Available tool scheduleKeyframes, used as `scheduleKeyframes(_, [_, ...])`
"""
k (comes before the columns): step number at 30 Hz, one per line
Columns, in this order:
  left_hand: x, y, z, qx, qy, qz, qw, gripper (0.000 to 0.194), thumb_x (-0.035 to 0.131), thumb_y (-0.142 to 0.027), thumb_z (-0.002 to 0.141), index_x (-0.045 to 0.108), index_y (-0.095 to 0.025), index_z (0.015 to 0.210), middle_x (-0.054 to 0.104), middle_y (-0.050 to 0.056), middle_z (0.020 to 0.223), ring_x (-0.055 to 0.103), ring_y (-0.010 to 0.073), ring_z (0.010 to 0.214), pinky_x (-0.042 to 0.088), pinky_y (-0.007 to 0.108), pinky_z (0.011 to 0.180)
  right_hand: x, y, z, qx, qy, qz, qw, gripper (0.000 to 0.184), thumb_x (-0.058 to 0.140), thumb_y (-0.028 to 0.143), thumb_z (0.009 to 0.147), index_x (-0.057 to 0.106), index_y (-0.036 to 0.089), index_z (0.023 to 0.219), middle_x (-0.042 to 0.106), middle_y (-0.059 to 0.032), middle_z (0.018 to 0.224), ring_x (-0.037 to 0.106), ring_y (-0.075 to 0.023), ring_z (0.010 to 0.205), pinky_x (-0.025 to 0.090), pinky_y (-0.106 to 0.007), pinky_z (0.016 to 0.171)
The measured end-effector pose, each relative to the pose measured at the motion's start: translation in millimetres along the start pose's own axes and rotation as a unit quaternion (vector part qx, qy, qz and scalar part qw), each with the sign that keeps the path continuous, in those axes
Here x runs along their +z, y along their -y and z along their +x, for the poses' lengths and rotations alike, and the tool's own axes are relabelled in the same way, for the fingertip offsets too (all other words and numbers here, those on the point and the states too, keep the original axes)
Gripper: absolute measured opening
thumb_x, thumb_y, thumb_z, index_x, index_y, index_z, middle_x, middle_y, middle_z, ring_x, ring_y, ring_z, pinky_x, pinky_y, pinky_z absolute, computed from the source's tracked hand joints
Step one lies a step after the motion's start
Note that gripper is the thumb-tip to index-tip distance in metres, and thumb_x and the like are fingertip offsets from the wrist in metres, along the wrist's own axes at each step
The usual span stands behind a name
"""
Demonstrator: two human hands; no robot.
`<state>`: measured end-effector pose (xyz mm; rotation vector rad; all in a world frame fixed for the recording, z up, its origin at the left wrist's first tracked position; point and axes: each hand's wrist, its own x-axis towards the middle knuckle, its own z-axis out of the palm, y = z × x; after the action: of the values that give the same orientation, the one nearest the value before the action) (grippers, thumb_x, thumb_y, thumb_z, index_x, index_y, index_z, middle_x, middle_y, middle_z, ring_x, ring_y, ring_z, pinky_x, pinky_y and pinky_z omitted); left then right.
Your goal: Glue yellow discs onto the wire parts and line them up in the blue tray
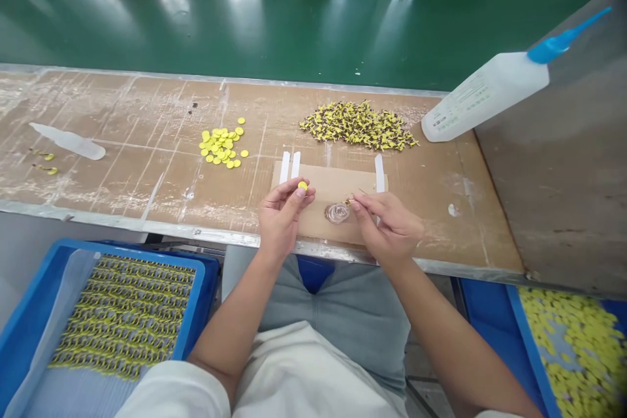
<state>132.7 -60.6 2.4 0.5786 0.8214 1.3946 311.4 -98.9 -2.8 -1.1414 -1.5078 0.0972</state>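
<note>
My left hand (283,212) pinches a small round yellow disc (302,186) between thumb and fingertips, its flat face turned up. Close by on the right, my right hand (389,225) has thumb and forefinger closed on a small yellow-and-dark piece (349,201), partly covered by the fingers. That piece is at the rim of a small clear round dish (337,213); whether it touches the contents I cannot tell. Dish and hands are over a cardboard sheet (321,176) fixed with white tape strips. Loose yellow discs (220,145) lie to the left, and a heap of yellow-and-dark pieces (360,125) lies behind.
A white bottle with a blue nozzle (484,98) leans at the right against a metal panel (563,163). Blue trays (200,274) of yellow parts flank my legs. A green belt (220,32) runs behind the bench. At left lies a white pointed strip (68,142).
</note>
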Motion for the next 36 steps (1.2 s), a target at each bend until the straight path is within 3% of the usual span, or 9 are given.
scheduleKeyframes(19, [0.5, -0.8, -1.2, -0.005, 0.003, -0.01, 1.0, 0.027, 0.09, -0.031, 0.073, 0.08, -0.02, 0.096, 0.078, 0.006, 0.099, 0.075, 0.015, 0.083, 0.061, 0.027, 0.081, 1.5, -0.4, 1.2, 0.013, 0.057, -0.03, 0.998, 0.011, 0.073, 0.023, 0.09, 0.079, 0.027, 0.098, 0.079, -0.0042, 0.087, 0.073, -0.0224, 0.075, 0.063, -0.042, 0.073])
scheduleKeyframes(28, [0.0, -1.2, -0.9, -0.008, 0.003, -0.006, 1.0, 0.027, 0.09, -0.031, 0.073, 0.08, -0.02, 0.096, 0.078, 0.006, 0.099, 0.075, 0.0151, 0.083, 0.061, 0.026, 0.081, 3.4, 0.1, 3.5, -0.032, 0.06, 0.004, 0.998, 0.032, 0.075, 0.009, 0.087, 0.077, 0.03, 0.111, 0.078, -0.0029, 0.092, 0.073, -0.0216, 0.079, 0.06, -0.04, 0.074])
scheduleKeyframes(36, [3.2, -3.8, -1.8, -0.01, 0.004, -0.023, 1.0, 0.027, 0.091, -0.029, 0.071, 0.081, -0.02, 0.094, 0.078, 0.005, 0.096, 0.074, 0.0136, 0.08, 0.061, 0.024, 0.079, -2.4, -1.7, 1.5, -0.006, 0.036, -0.028, 0.999, 0.025, 0.073, 0.018, 0.091, 0.076, 0.031, 0.113, 0.077, -0.0041, 0.095, 0.072, -0.0212, 0.079, 0.061, -0.038, 0.072])
